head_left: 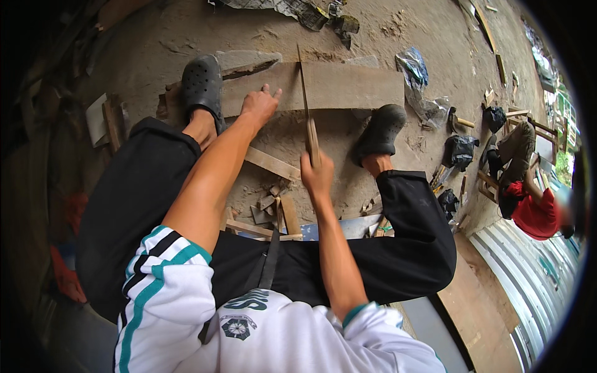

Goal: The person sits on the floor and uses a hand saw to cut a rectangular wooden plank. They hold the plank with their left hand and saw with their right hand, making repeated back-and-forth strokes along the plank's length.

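A wide flat wooden board (357, 86) lies crosswise in front of me. A clog-shod foot stands at each end: the left dark clog (202, 84) on the board's left part, the right clog (384, 130) at its right end. My left hand (260, 104) rests on the board, left of the saw, some fingers stretched out over the wood. My right hand (317, 171) is closed round the wooden handle of a handsaw (304, 92). The saw's thin blade crosses the board near its middle, its tip past the far edge. How deep the blade sits in the wood I cannot tell.
Between my legs lie a narrow wood strip (272, 163) and several offcuts (289, 214). Crumpled plastic (423, 93), a hammer-like tool (461, 122) and black bags (461, 151) lie to the right. Beyond them sits another person in a red shirt (535, 211), near corrugated metal sheeting (528, 273).
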`<action>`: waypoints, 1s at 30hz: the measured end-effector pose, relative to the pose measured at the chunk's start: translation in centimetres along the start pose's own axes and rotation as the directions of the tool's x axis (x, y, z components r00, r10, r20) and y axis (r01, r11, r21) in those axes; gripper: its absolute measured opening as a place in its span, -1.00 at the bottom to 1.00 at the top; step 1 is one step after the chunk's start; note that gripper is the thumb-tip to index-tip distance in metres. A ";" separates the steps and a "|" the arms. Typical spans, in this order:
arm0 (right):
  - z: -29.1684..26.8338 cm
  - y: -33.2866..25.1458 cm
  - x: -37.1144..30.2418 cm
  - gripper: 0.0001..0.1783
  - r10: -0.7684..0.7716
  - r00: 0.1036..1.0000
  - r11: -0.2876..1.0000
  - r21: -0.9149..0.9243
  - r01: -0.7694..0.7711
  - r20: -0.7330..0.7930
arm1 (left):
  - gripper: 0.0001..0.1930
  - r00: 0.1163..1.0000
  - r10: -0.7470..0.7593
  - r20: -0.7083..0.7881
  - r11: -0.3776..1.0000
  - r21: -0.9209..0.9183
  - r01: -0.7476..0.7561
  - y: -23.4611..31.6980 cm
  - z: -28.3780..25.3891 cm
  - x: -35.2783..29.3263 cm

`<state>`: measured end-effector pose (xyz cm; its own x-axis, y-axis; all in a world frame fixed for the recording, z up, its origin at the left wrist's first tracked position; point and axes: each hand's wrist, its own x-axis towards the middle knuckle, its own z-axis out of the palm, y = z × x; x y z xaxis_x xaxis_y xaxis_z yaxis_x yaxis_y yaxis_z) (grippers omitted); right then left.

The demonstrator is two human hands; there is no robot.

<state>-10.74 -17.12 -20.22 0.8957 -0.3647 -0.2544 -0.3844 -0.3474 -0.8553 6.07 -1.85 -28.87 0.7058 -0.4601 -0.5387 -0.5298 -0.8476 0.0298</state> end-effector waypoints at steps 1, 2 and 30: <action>0.1 1.0 2.9 -0.73 0.026 1.000 1.000 0.013 -0.026 -0.016 | -0.37 0.999 0.031 -0.015 0.999 -0.008 -0.031 1.0 -0.6 0.9; 0.0 0.7 3.0 -0.73 0.038 0.999 0.999 0.014 -0.038 -0.009 | -0.37 1.000 0.025 -0.012 1.000 -0.016 -0.025 0.9 -0.1 0.7; -1.9 -1.7 -4.1 -0.79 0.013 1.000 0.999 0.048 -0.012 -0.023 | -0.40 1.000 -0.025 0.003 1.000 -0.003 0.025 -0.2 0.5 -0.1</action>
<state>-14.20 -16.70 -16.91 0.8851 -0.3893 -0.2550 -0.3839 -0.3013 -0.8728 5.89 -1.53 -29.22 0.7174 -0.4376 -0.5421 -0.5102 -0.8598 0.0190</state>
